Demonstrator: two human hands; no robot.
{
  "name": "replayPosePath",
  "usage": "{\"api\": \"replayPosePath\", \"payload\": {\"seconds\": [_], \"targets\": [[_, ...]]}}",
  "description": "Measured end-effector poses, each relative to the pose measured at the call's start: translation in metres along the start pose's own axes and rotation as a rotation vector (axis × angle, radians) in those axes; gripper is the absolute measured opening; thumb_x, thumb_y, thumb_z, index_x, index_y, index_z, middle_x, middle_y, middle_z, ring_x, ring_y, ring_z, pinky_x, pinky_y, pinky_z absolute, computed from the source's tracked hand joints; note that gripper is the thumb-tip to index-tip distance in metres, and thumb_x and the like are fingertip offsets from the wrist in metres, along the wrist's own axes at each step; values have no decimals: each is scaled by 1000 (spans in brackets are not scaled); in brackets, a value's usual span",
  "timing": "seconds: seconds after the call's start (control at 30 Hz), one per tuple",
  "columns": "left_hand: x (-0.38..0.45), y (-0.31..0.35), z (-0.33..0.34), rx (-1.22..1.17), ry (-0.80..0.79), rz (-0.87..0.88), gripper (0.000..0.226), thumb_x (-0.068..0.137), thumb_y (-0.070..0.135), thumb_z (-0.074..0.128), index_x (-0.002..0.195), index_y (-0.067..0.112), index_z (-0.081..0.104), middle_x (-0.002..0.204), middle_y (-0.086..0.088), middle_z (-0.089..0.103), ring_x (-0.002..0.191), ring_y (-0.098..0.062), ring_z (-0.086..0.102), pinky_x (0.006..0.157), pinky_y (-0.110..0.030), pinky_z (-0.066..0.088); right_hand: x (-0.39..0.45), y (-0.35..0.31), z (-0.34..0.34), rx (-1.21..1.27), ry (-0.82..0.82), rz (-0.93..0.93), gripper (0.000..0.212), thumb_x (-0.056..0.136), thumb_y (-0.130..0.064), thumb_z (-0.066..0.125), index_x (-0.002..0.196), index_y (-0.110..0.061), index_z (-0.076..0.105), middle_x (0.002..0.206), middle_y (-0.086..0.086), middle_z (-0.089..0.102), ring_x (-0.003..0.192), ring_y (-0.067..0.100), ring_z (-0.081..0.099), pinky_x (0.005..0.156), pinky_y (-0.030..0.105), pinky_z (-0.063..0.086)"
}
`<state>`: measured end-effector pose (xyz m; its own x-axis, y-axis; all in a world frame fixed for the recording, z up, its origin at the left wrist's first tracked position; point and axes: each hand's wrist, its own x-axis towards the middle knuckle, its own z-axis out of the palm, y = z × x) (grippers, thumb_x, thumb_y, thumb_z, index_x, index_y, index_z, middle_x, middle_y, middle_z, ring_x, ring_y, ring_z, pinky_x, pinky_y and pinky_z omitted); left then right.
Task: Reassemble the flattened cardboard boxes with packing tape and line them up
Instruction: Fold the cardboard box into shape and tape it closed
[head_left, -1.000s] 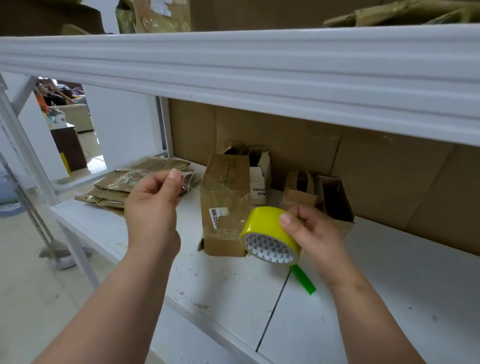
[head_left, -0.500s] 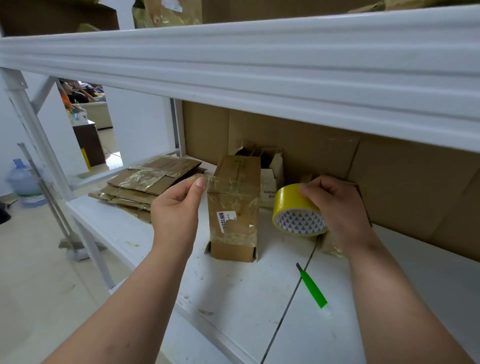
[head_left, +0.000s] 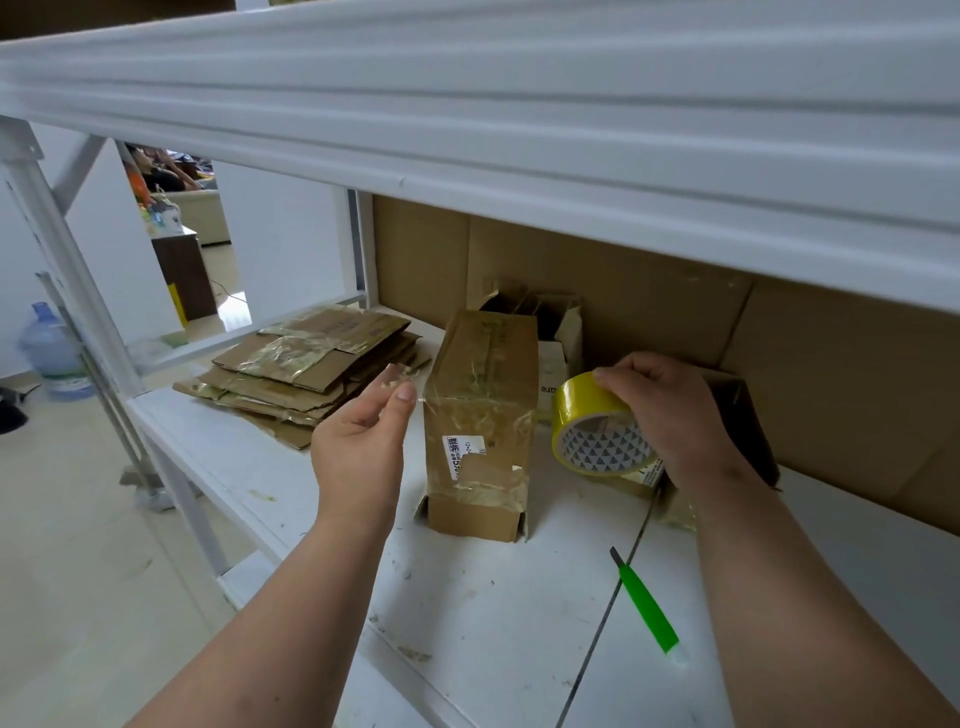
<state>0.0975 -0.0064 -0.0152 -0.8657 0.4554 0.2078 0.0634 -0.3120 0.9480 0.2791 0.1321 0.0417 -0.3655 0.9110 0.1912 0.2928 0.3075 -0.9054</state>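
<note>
Clear tape stretches from your left hand (head_left: 363, 447), pinched at its loose end, across the upright box (head_left: 480, 415) | right hand (head_left: 670, 415) wraps the yellow roll (head_left: 597, 431) just right of that box | flattened stack (head_left: 311, 369) left of it | risk: the strip folds onto itself or drags the light box over; green cutter (head_left: 647, 608) lies in front of it.

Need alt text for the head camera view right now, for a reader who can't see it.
On a white shelf, the right hand grips a yellow tape roll while the left hand pinches the tape end beside an upright cardboard box. Flattened boxes lie left; a green cutter lies in front.
</note>
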Motion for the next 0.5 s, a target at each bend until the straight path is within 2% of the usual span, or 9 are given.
{"api": "replayPosePath", "payload": {"seconds": [0.1, 0.23, 0.3, 0.37, 0.43, 0.5], "targets": [[3, -11, -2, 33, 9, -82, 7, 87, 25, 74, 85, 27, 81, 118, 15, 70, 107, 8, 61, 102, -31, 44, 1, 5, 4, -36, -32, 27, 25, 90, -32, 64, 72, -16, 61, 79, -1, 57, 76, 13, 51, 63, 27, 36], [1, -9, 2, 27, 44, -114, 16, 88, 28, 73, 74, 33, 76, 117, 14, 70, 101, 10, 59, 90, -22, 43, 0, 14, 9, -75, -80, 76, 24, 90, -39, 61, 74, -22, 65, 89, 2, 62, 87, 19, 57, 72, 32, 41], [3, -5, 4, 16, 84, -153, 15, 89, 34, 71, 75, 31, 75, 117, 10, 71, 107, -1, 61, 93, -26, 43, -2, 17, 11, -61, -90, 81, 24, 90, -40, 60, 73, -23, 65, 91, 5, 63, 91, 23, 59, 76, 34, 43], [7, -4, 7, -13, 128, -243, 19, 88, 38, 71, 76, 24, 75, 115, 7, 71, 110, -13, 61, 101, -37, 43, -4, 18, 11, -41, -100, 86, 24, 91, -38, 58, 76, -21, 65, 93, 8, 63, 93, 25, 59, 77, 35, 43], [8, -5, 10, -30, 153, -291, 17, 86, 35, 74, 76, 22, 75, 113, 9, 71, 102, -8, 61, 97, -36, 43, -6, 18, 11, -26, -106, 93, 23, 92, -36, 57, 77, -21, 65, 93, 8, 61, 92, 25, 59, 76, 34, 42], [7, -6, 14, 57, 191, -224, 20, 84, 32, 76, 71, 17, 72, 112, 9, 69, 95, 1, 59, 90, -31, 43, -7, 18, 11, -15, -108, 97, 22, 92, -35, 57, 80, -19, 65, 95, 10, 62, 92, 25, 59, 75, 34, 42]]}}
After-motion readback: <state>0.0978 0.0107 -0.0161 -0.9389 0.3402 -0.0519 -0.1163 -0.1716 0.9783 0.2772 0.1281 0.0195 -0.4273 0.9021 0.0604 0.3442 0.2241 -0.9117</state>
